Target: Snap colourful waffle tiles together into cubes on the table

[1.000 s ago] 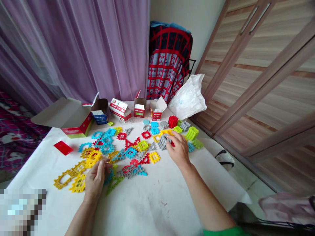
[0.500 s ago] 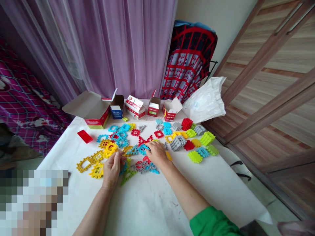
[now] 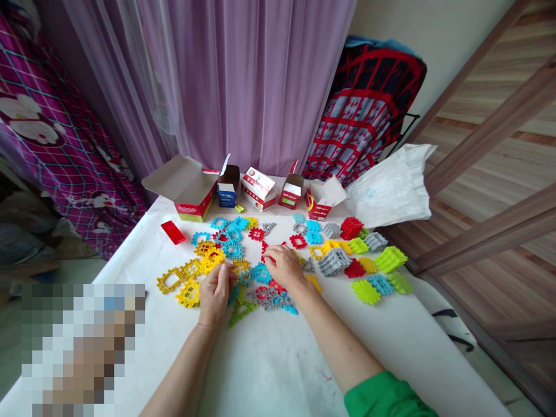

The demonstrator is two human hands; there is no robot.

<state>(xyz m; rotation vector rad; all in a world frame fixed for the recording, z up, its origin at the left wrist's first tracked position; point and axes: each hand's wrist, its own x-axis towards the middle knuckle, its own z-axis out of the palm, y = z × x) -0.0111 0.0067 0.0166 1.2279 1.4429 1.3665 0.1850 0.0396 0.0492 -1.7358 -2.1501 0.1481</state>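
Note:
My left hand [image 3: 216,295] is closed, thumb pressed against curled fingers, beside yellow interlocking building pieces [image 3: 188,294]; whatever it pinches is hidden. My right hand [image 3: 285,267] reaches over the middle of the pile, its bent fingertips closed on a red building piece [image 3: 263,250] that they partly cover. Just below those fingertips lie blue pieces [image 3: 260,272]. Grey pieces [image 3: 278,299] and a green triangular piece [image 3: 243,313] lie between my wrists. Further left are more blue pieces [image 3: 233,250].
Along the back of the white-covered table [image 3: 260,370] stand an open red box [image 3: 195,207], a blue box [image 3: 227,196], several other small cartons [image 3: 259,190] and a white bag [image 3: 391,188]. Stacked grey pieces [image 3: 334,263] and green pieces [image 3: 391,259] sit right. A red rectangular piece [image 3: 172,232] lies left.
The view has turned left, so everything appears further right. My right hand has moved from a blue piece up to the red one. My left hand stays closed near the yellow pieces.

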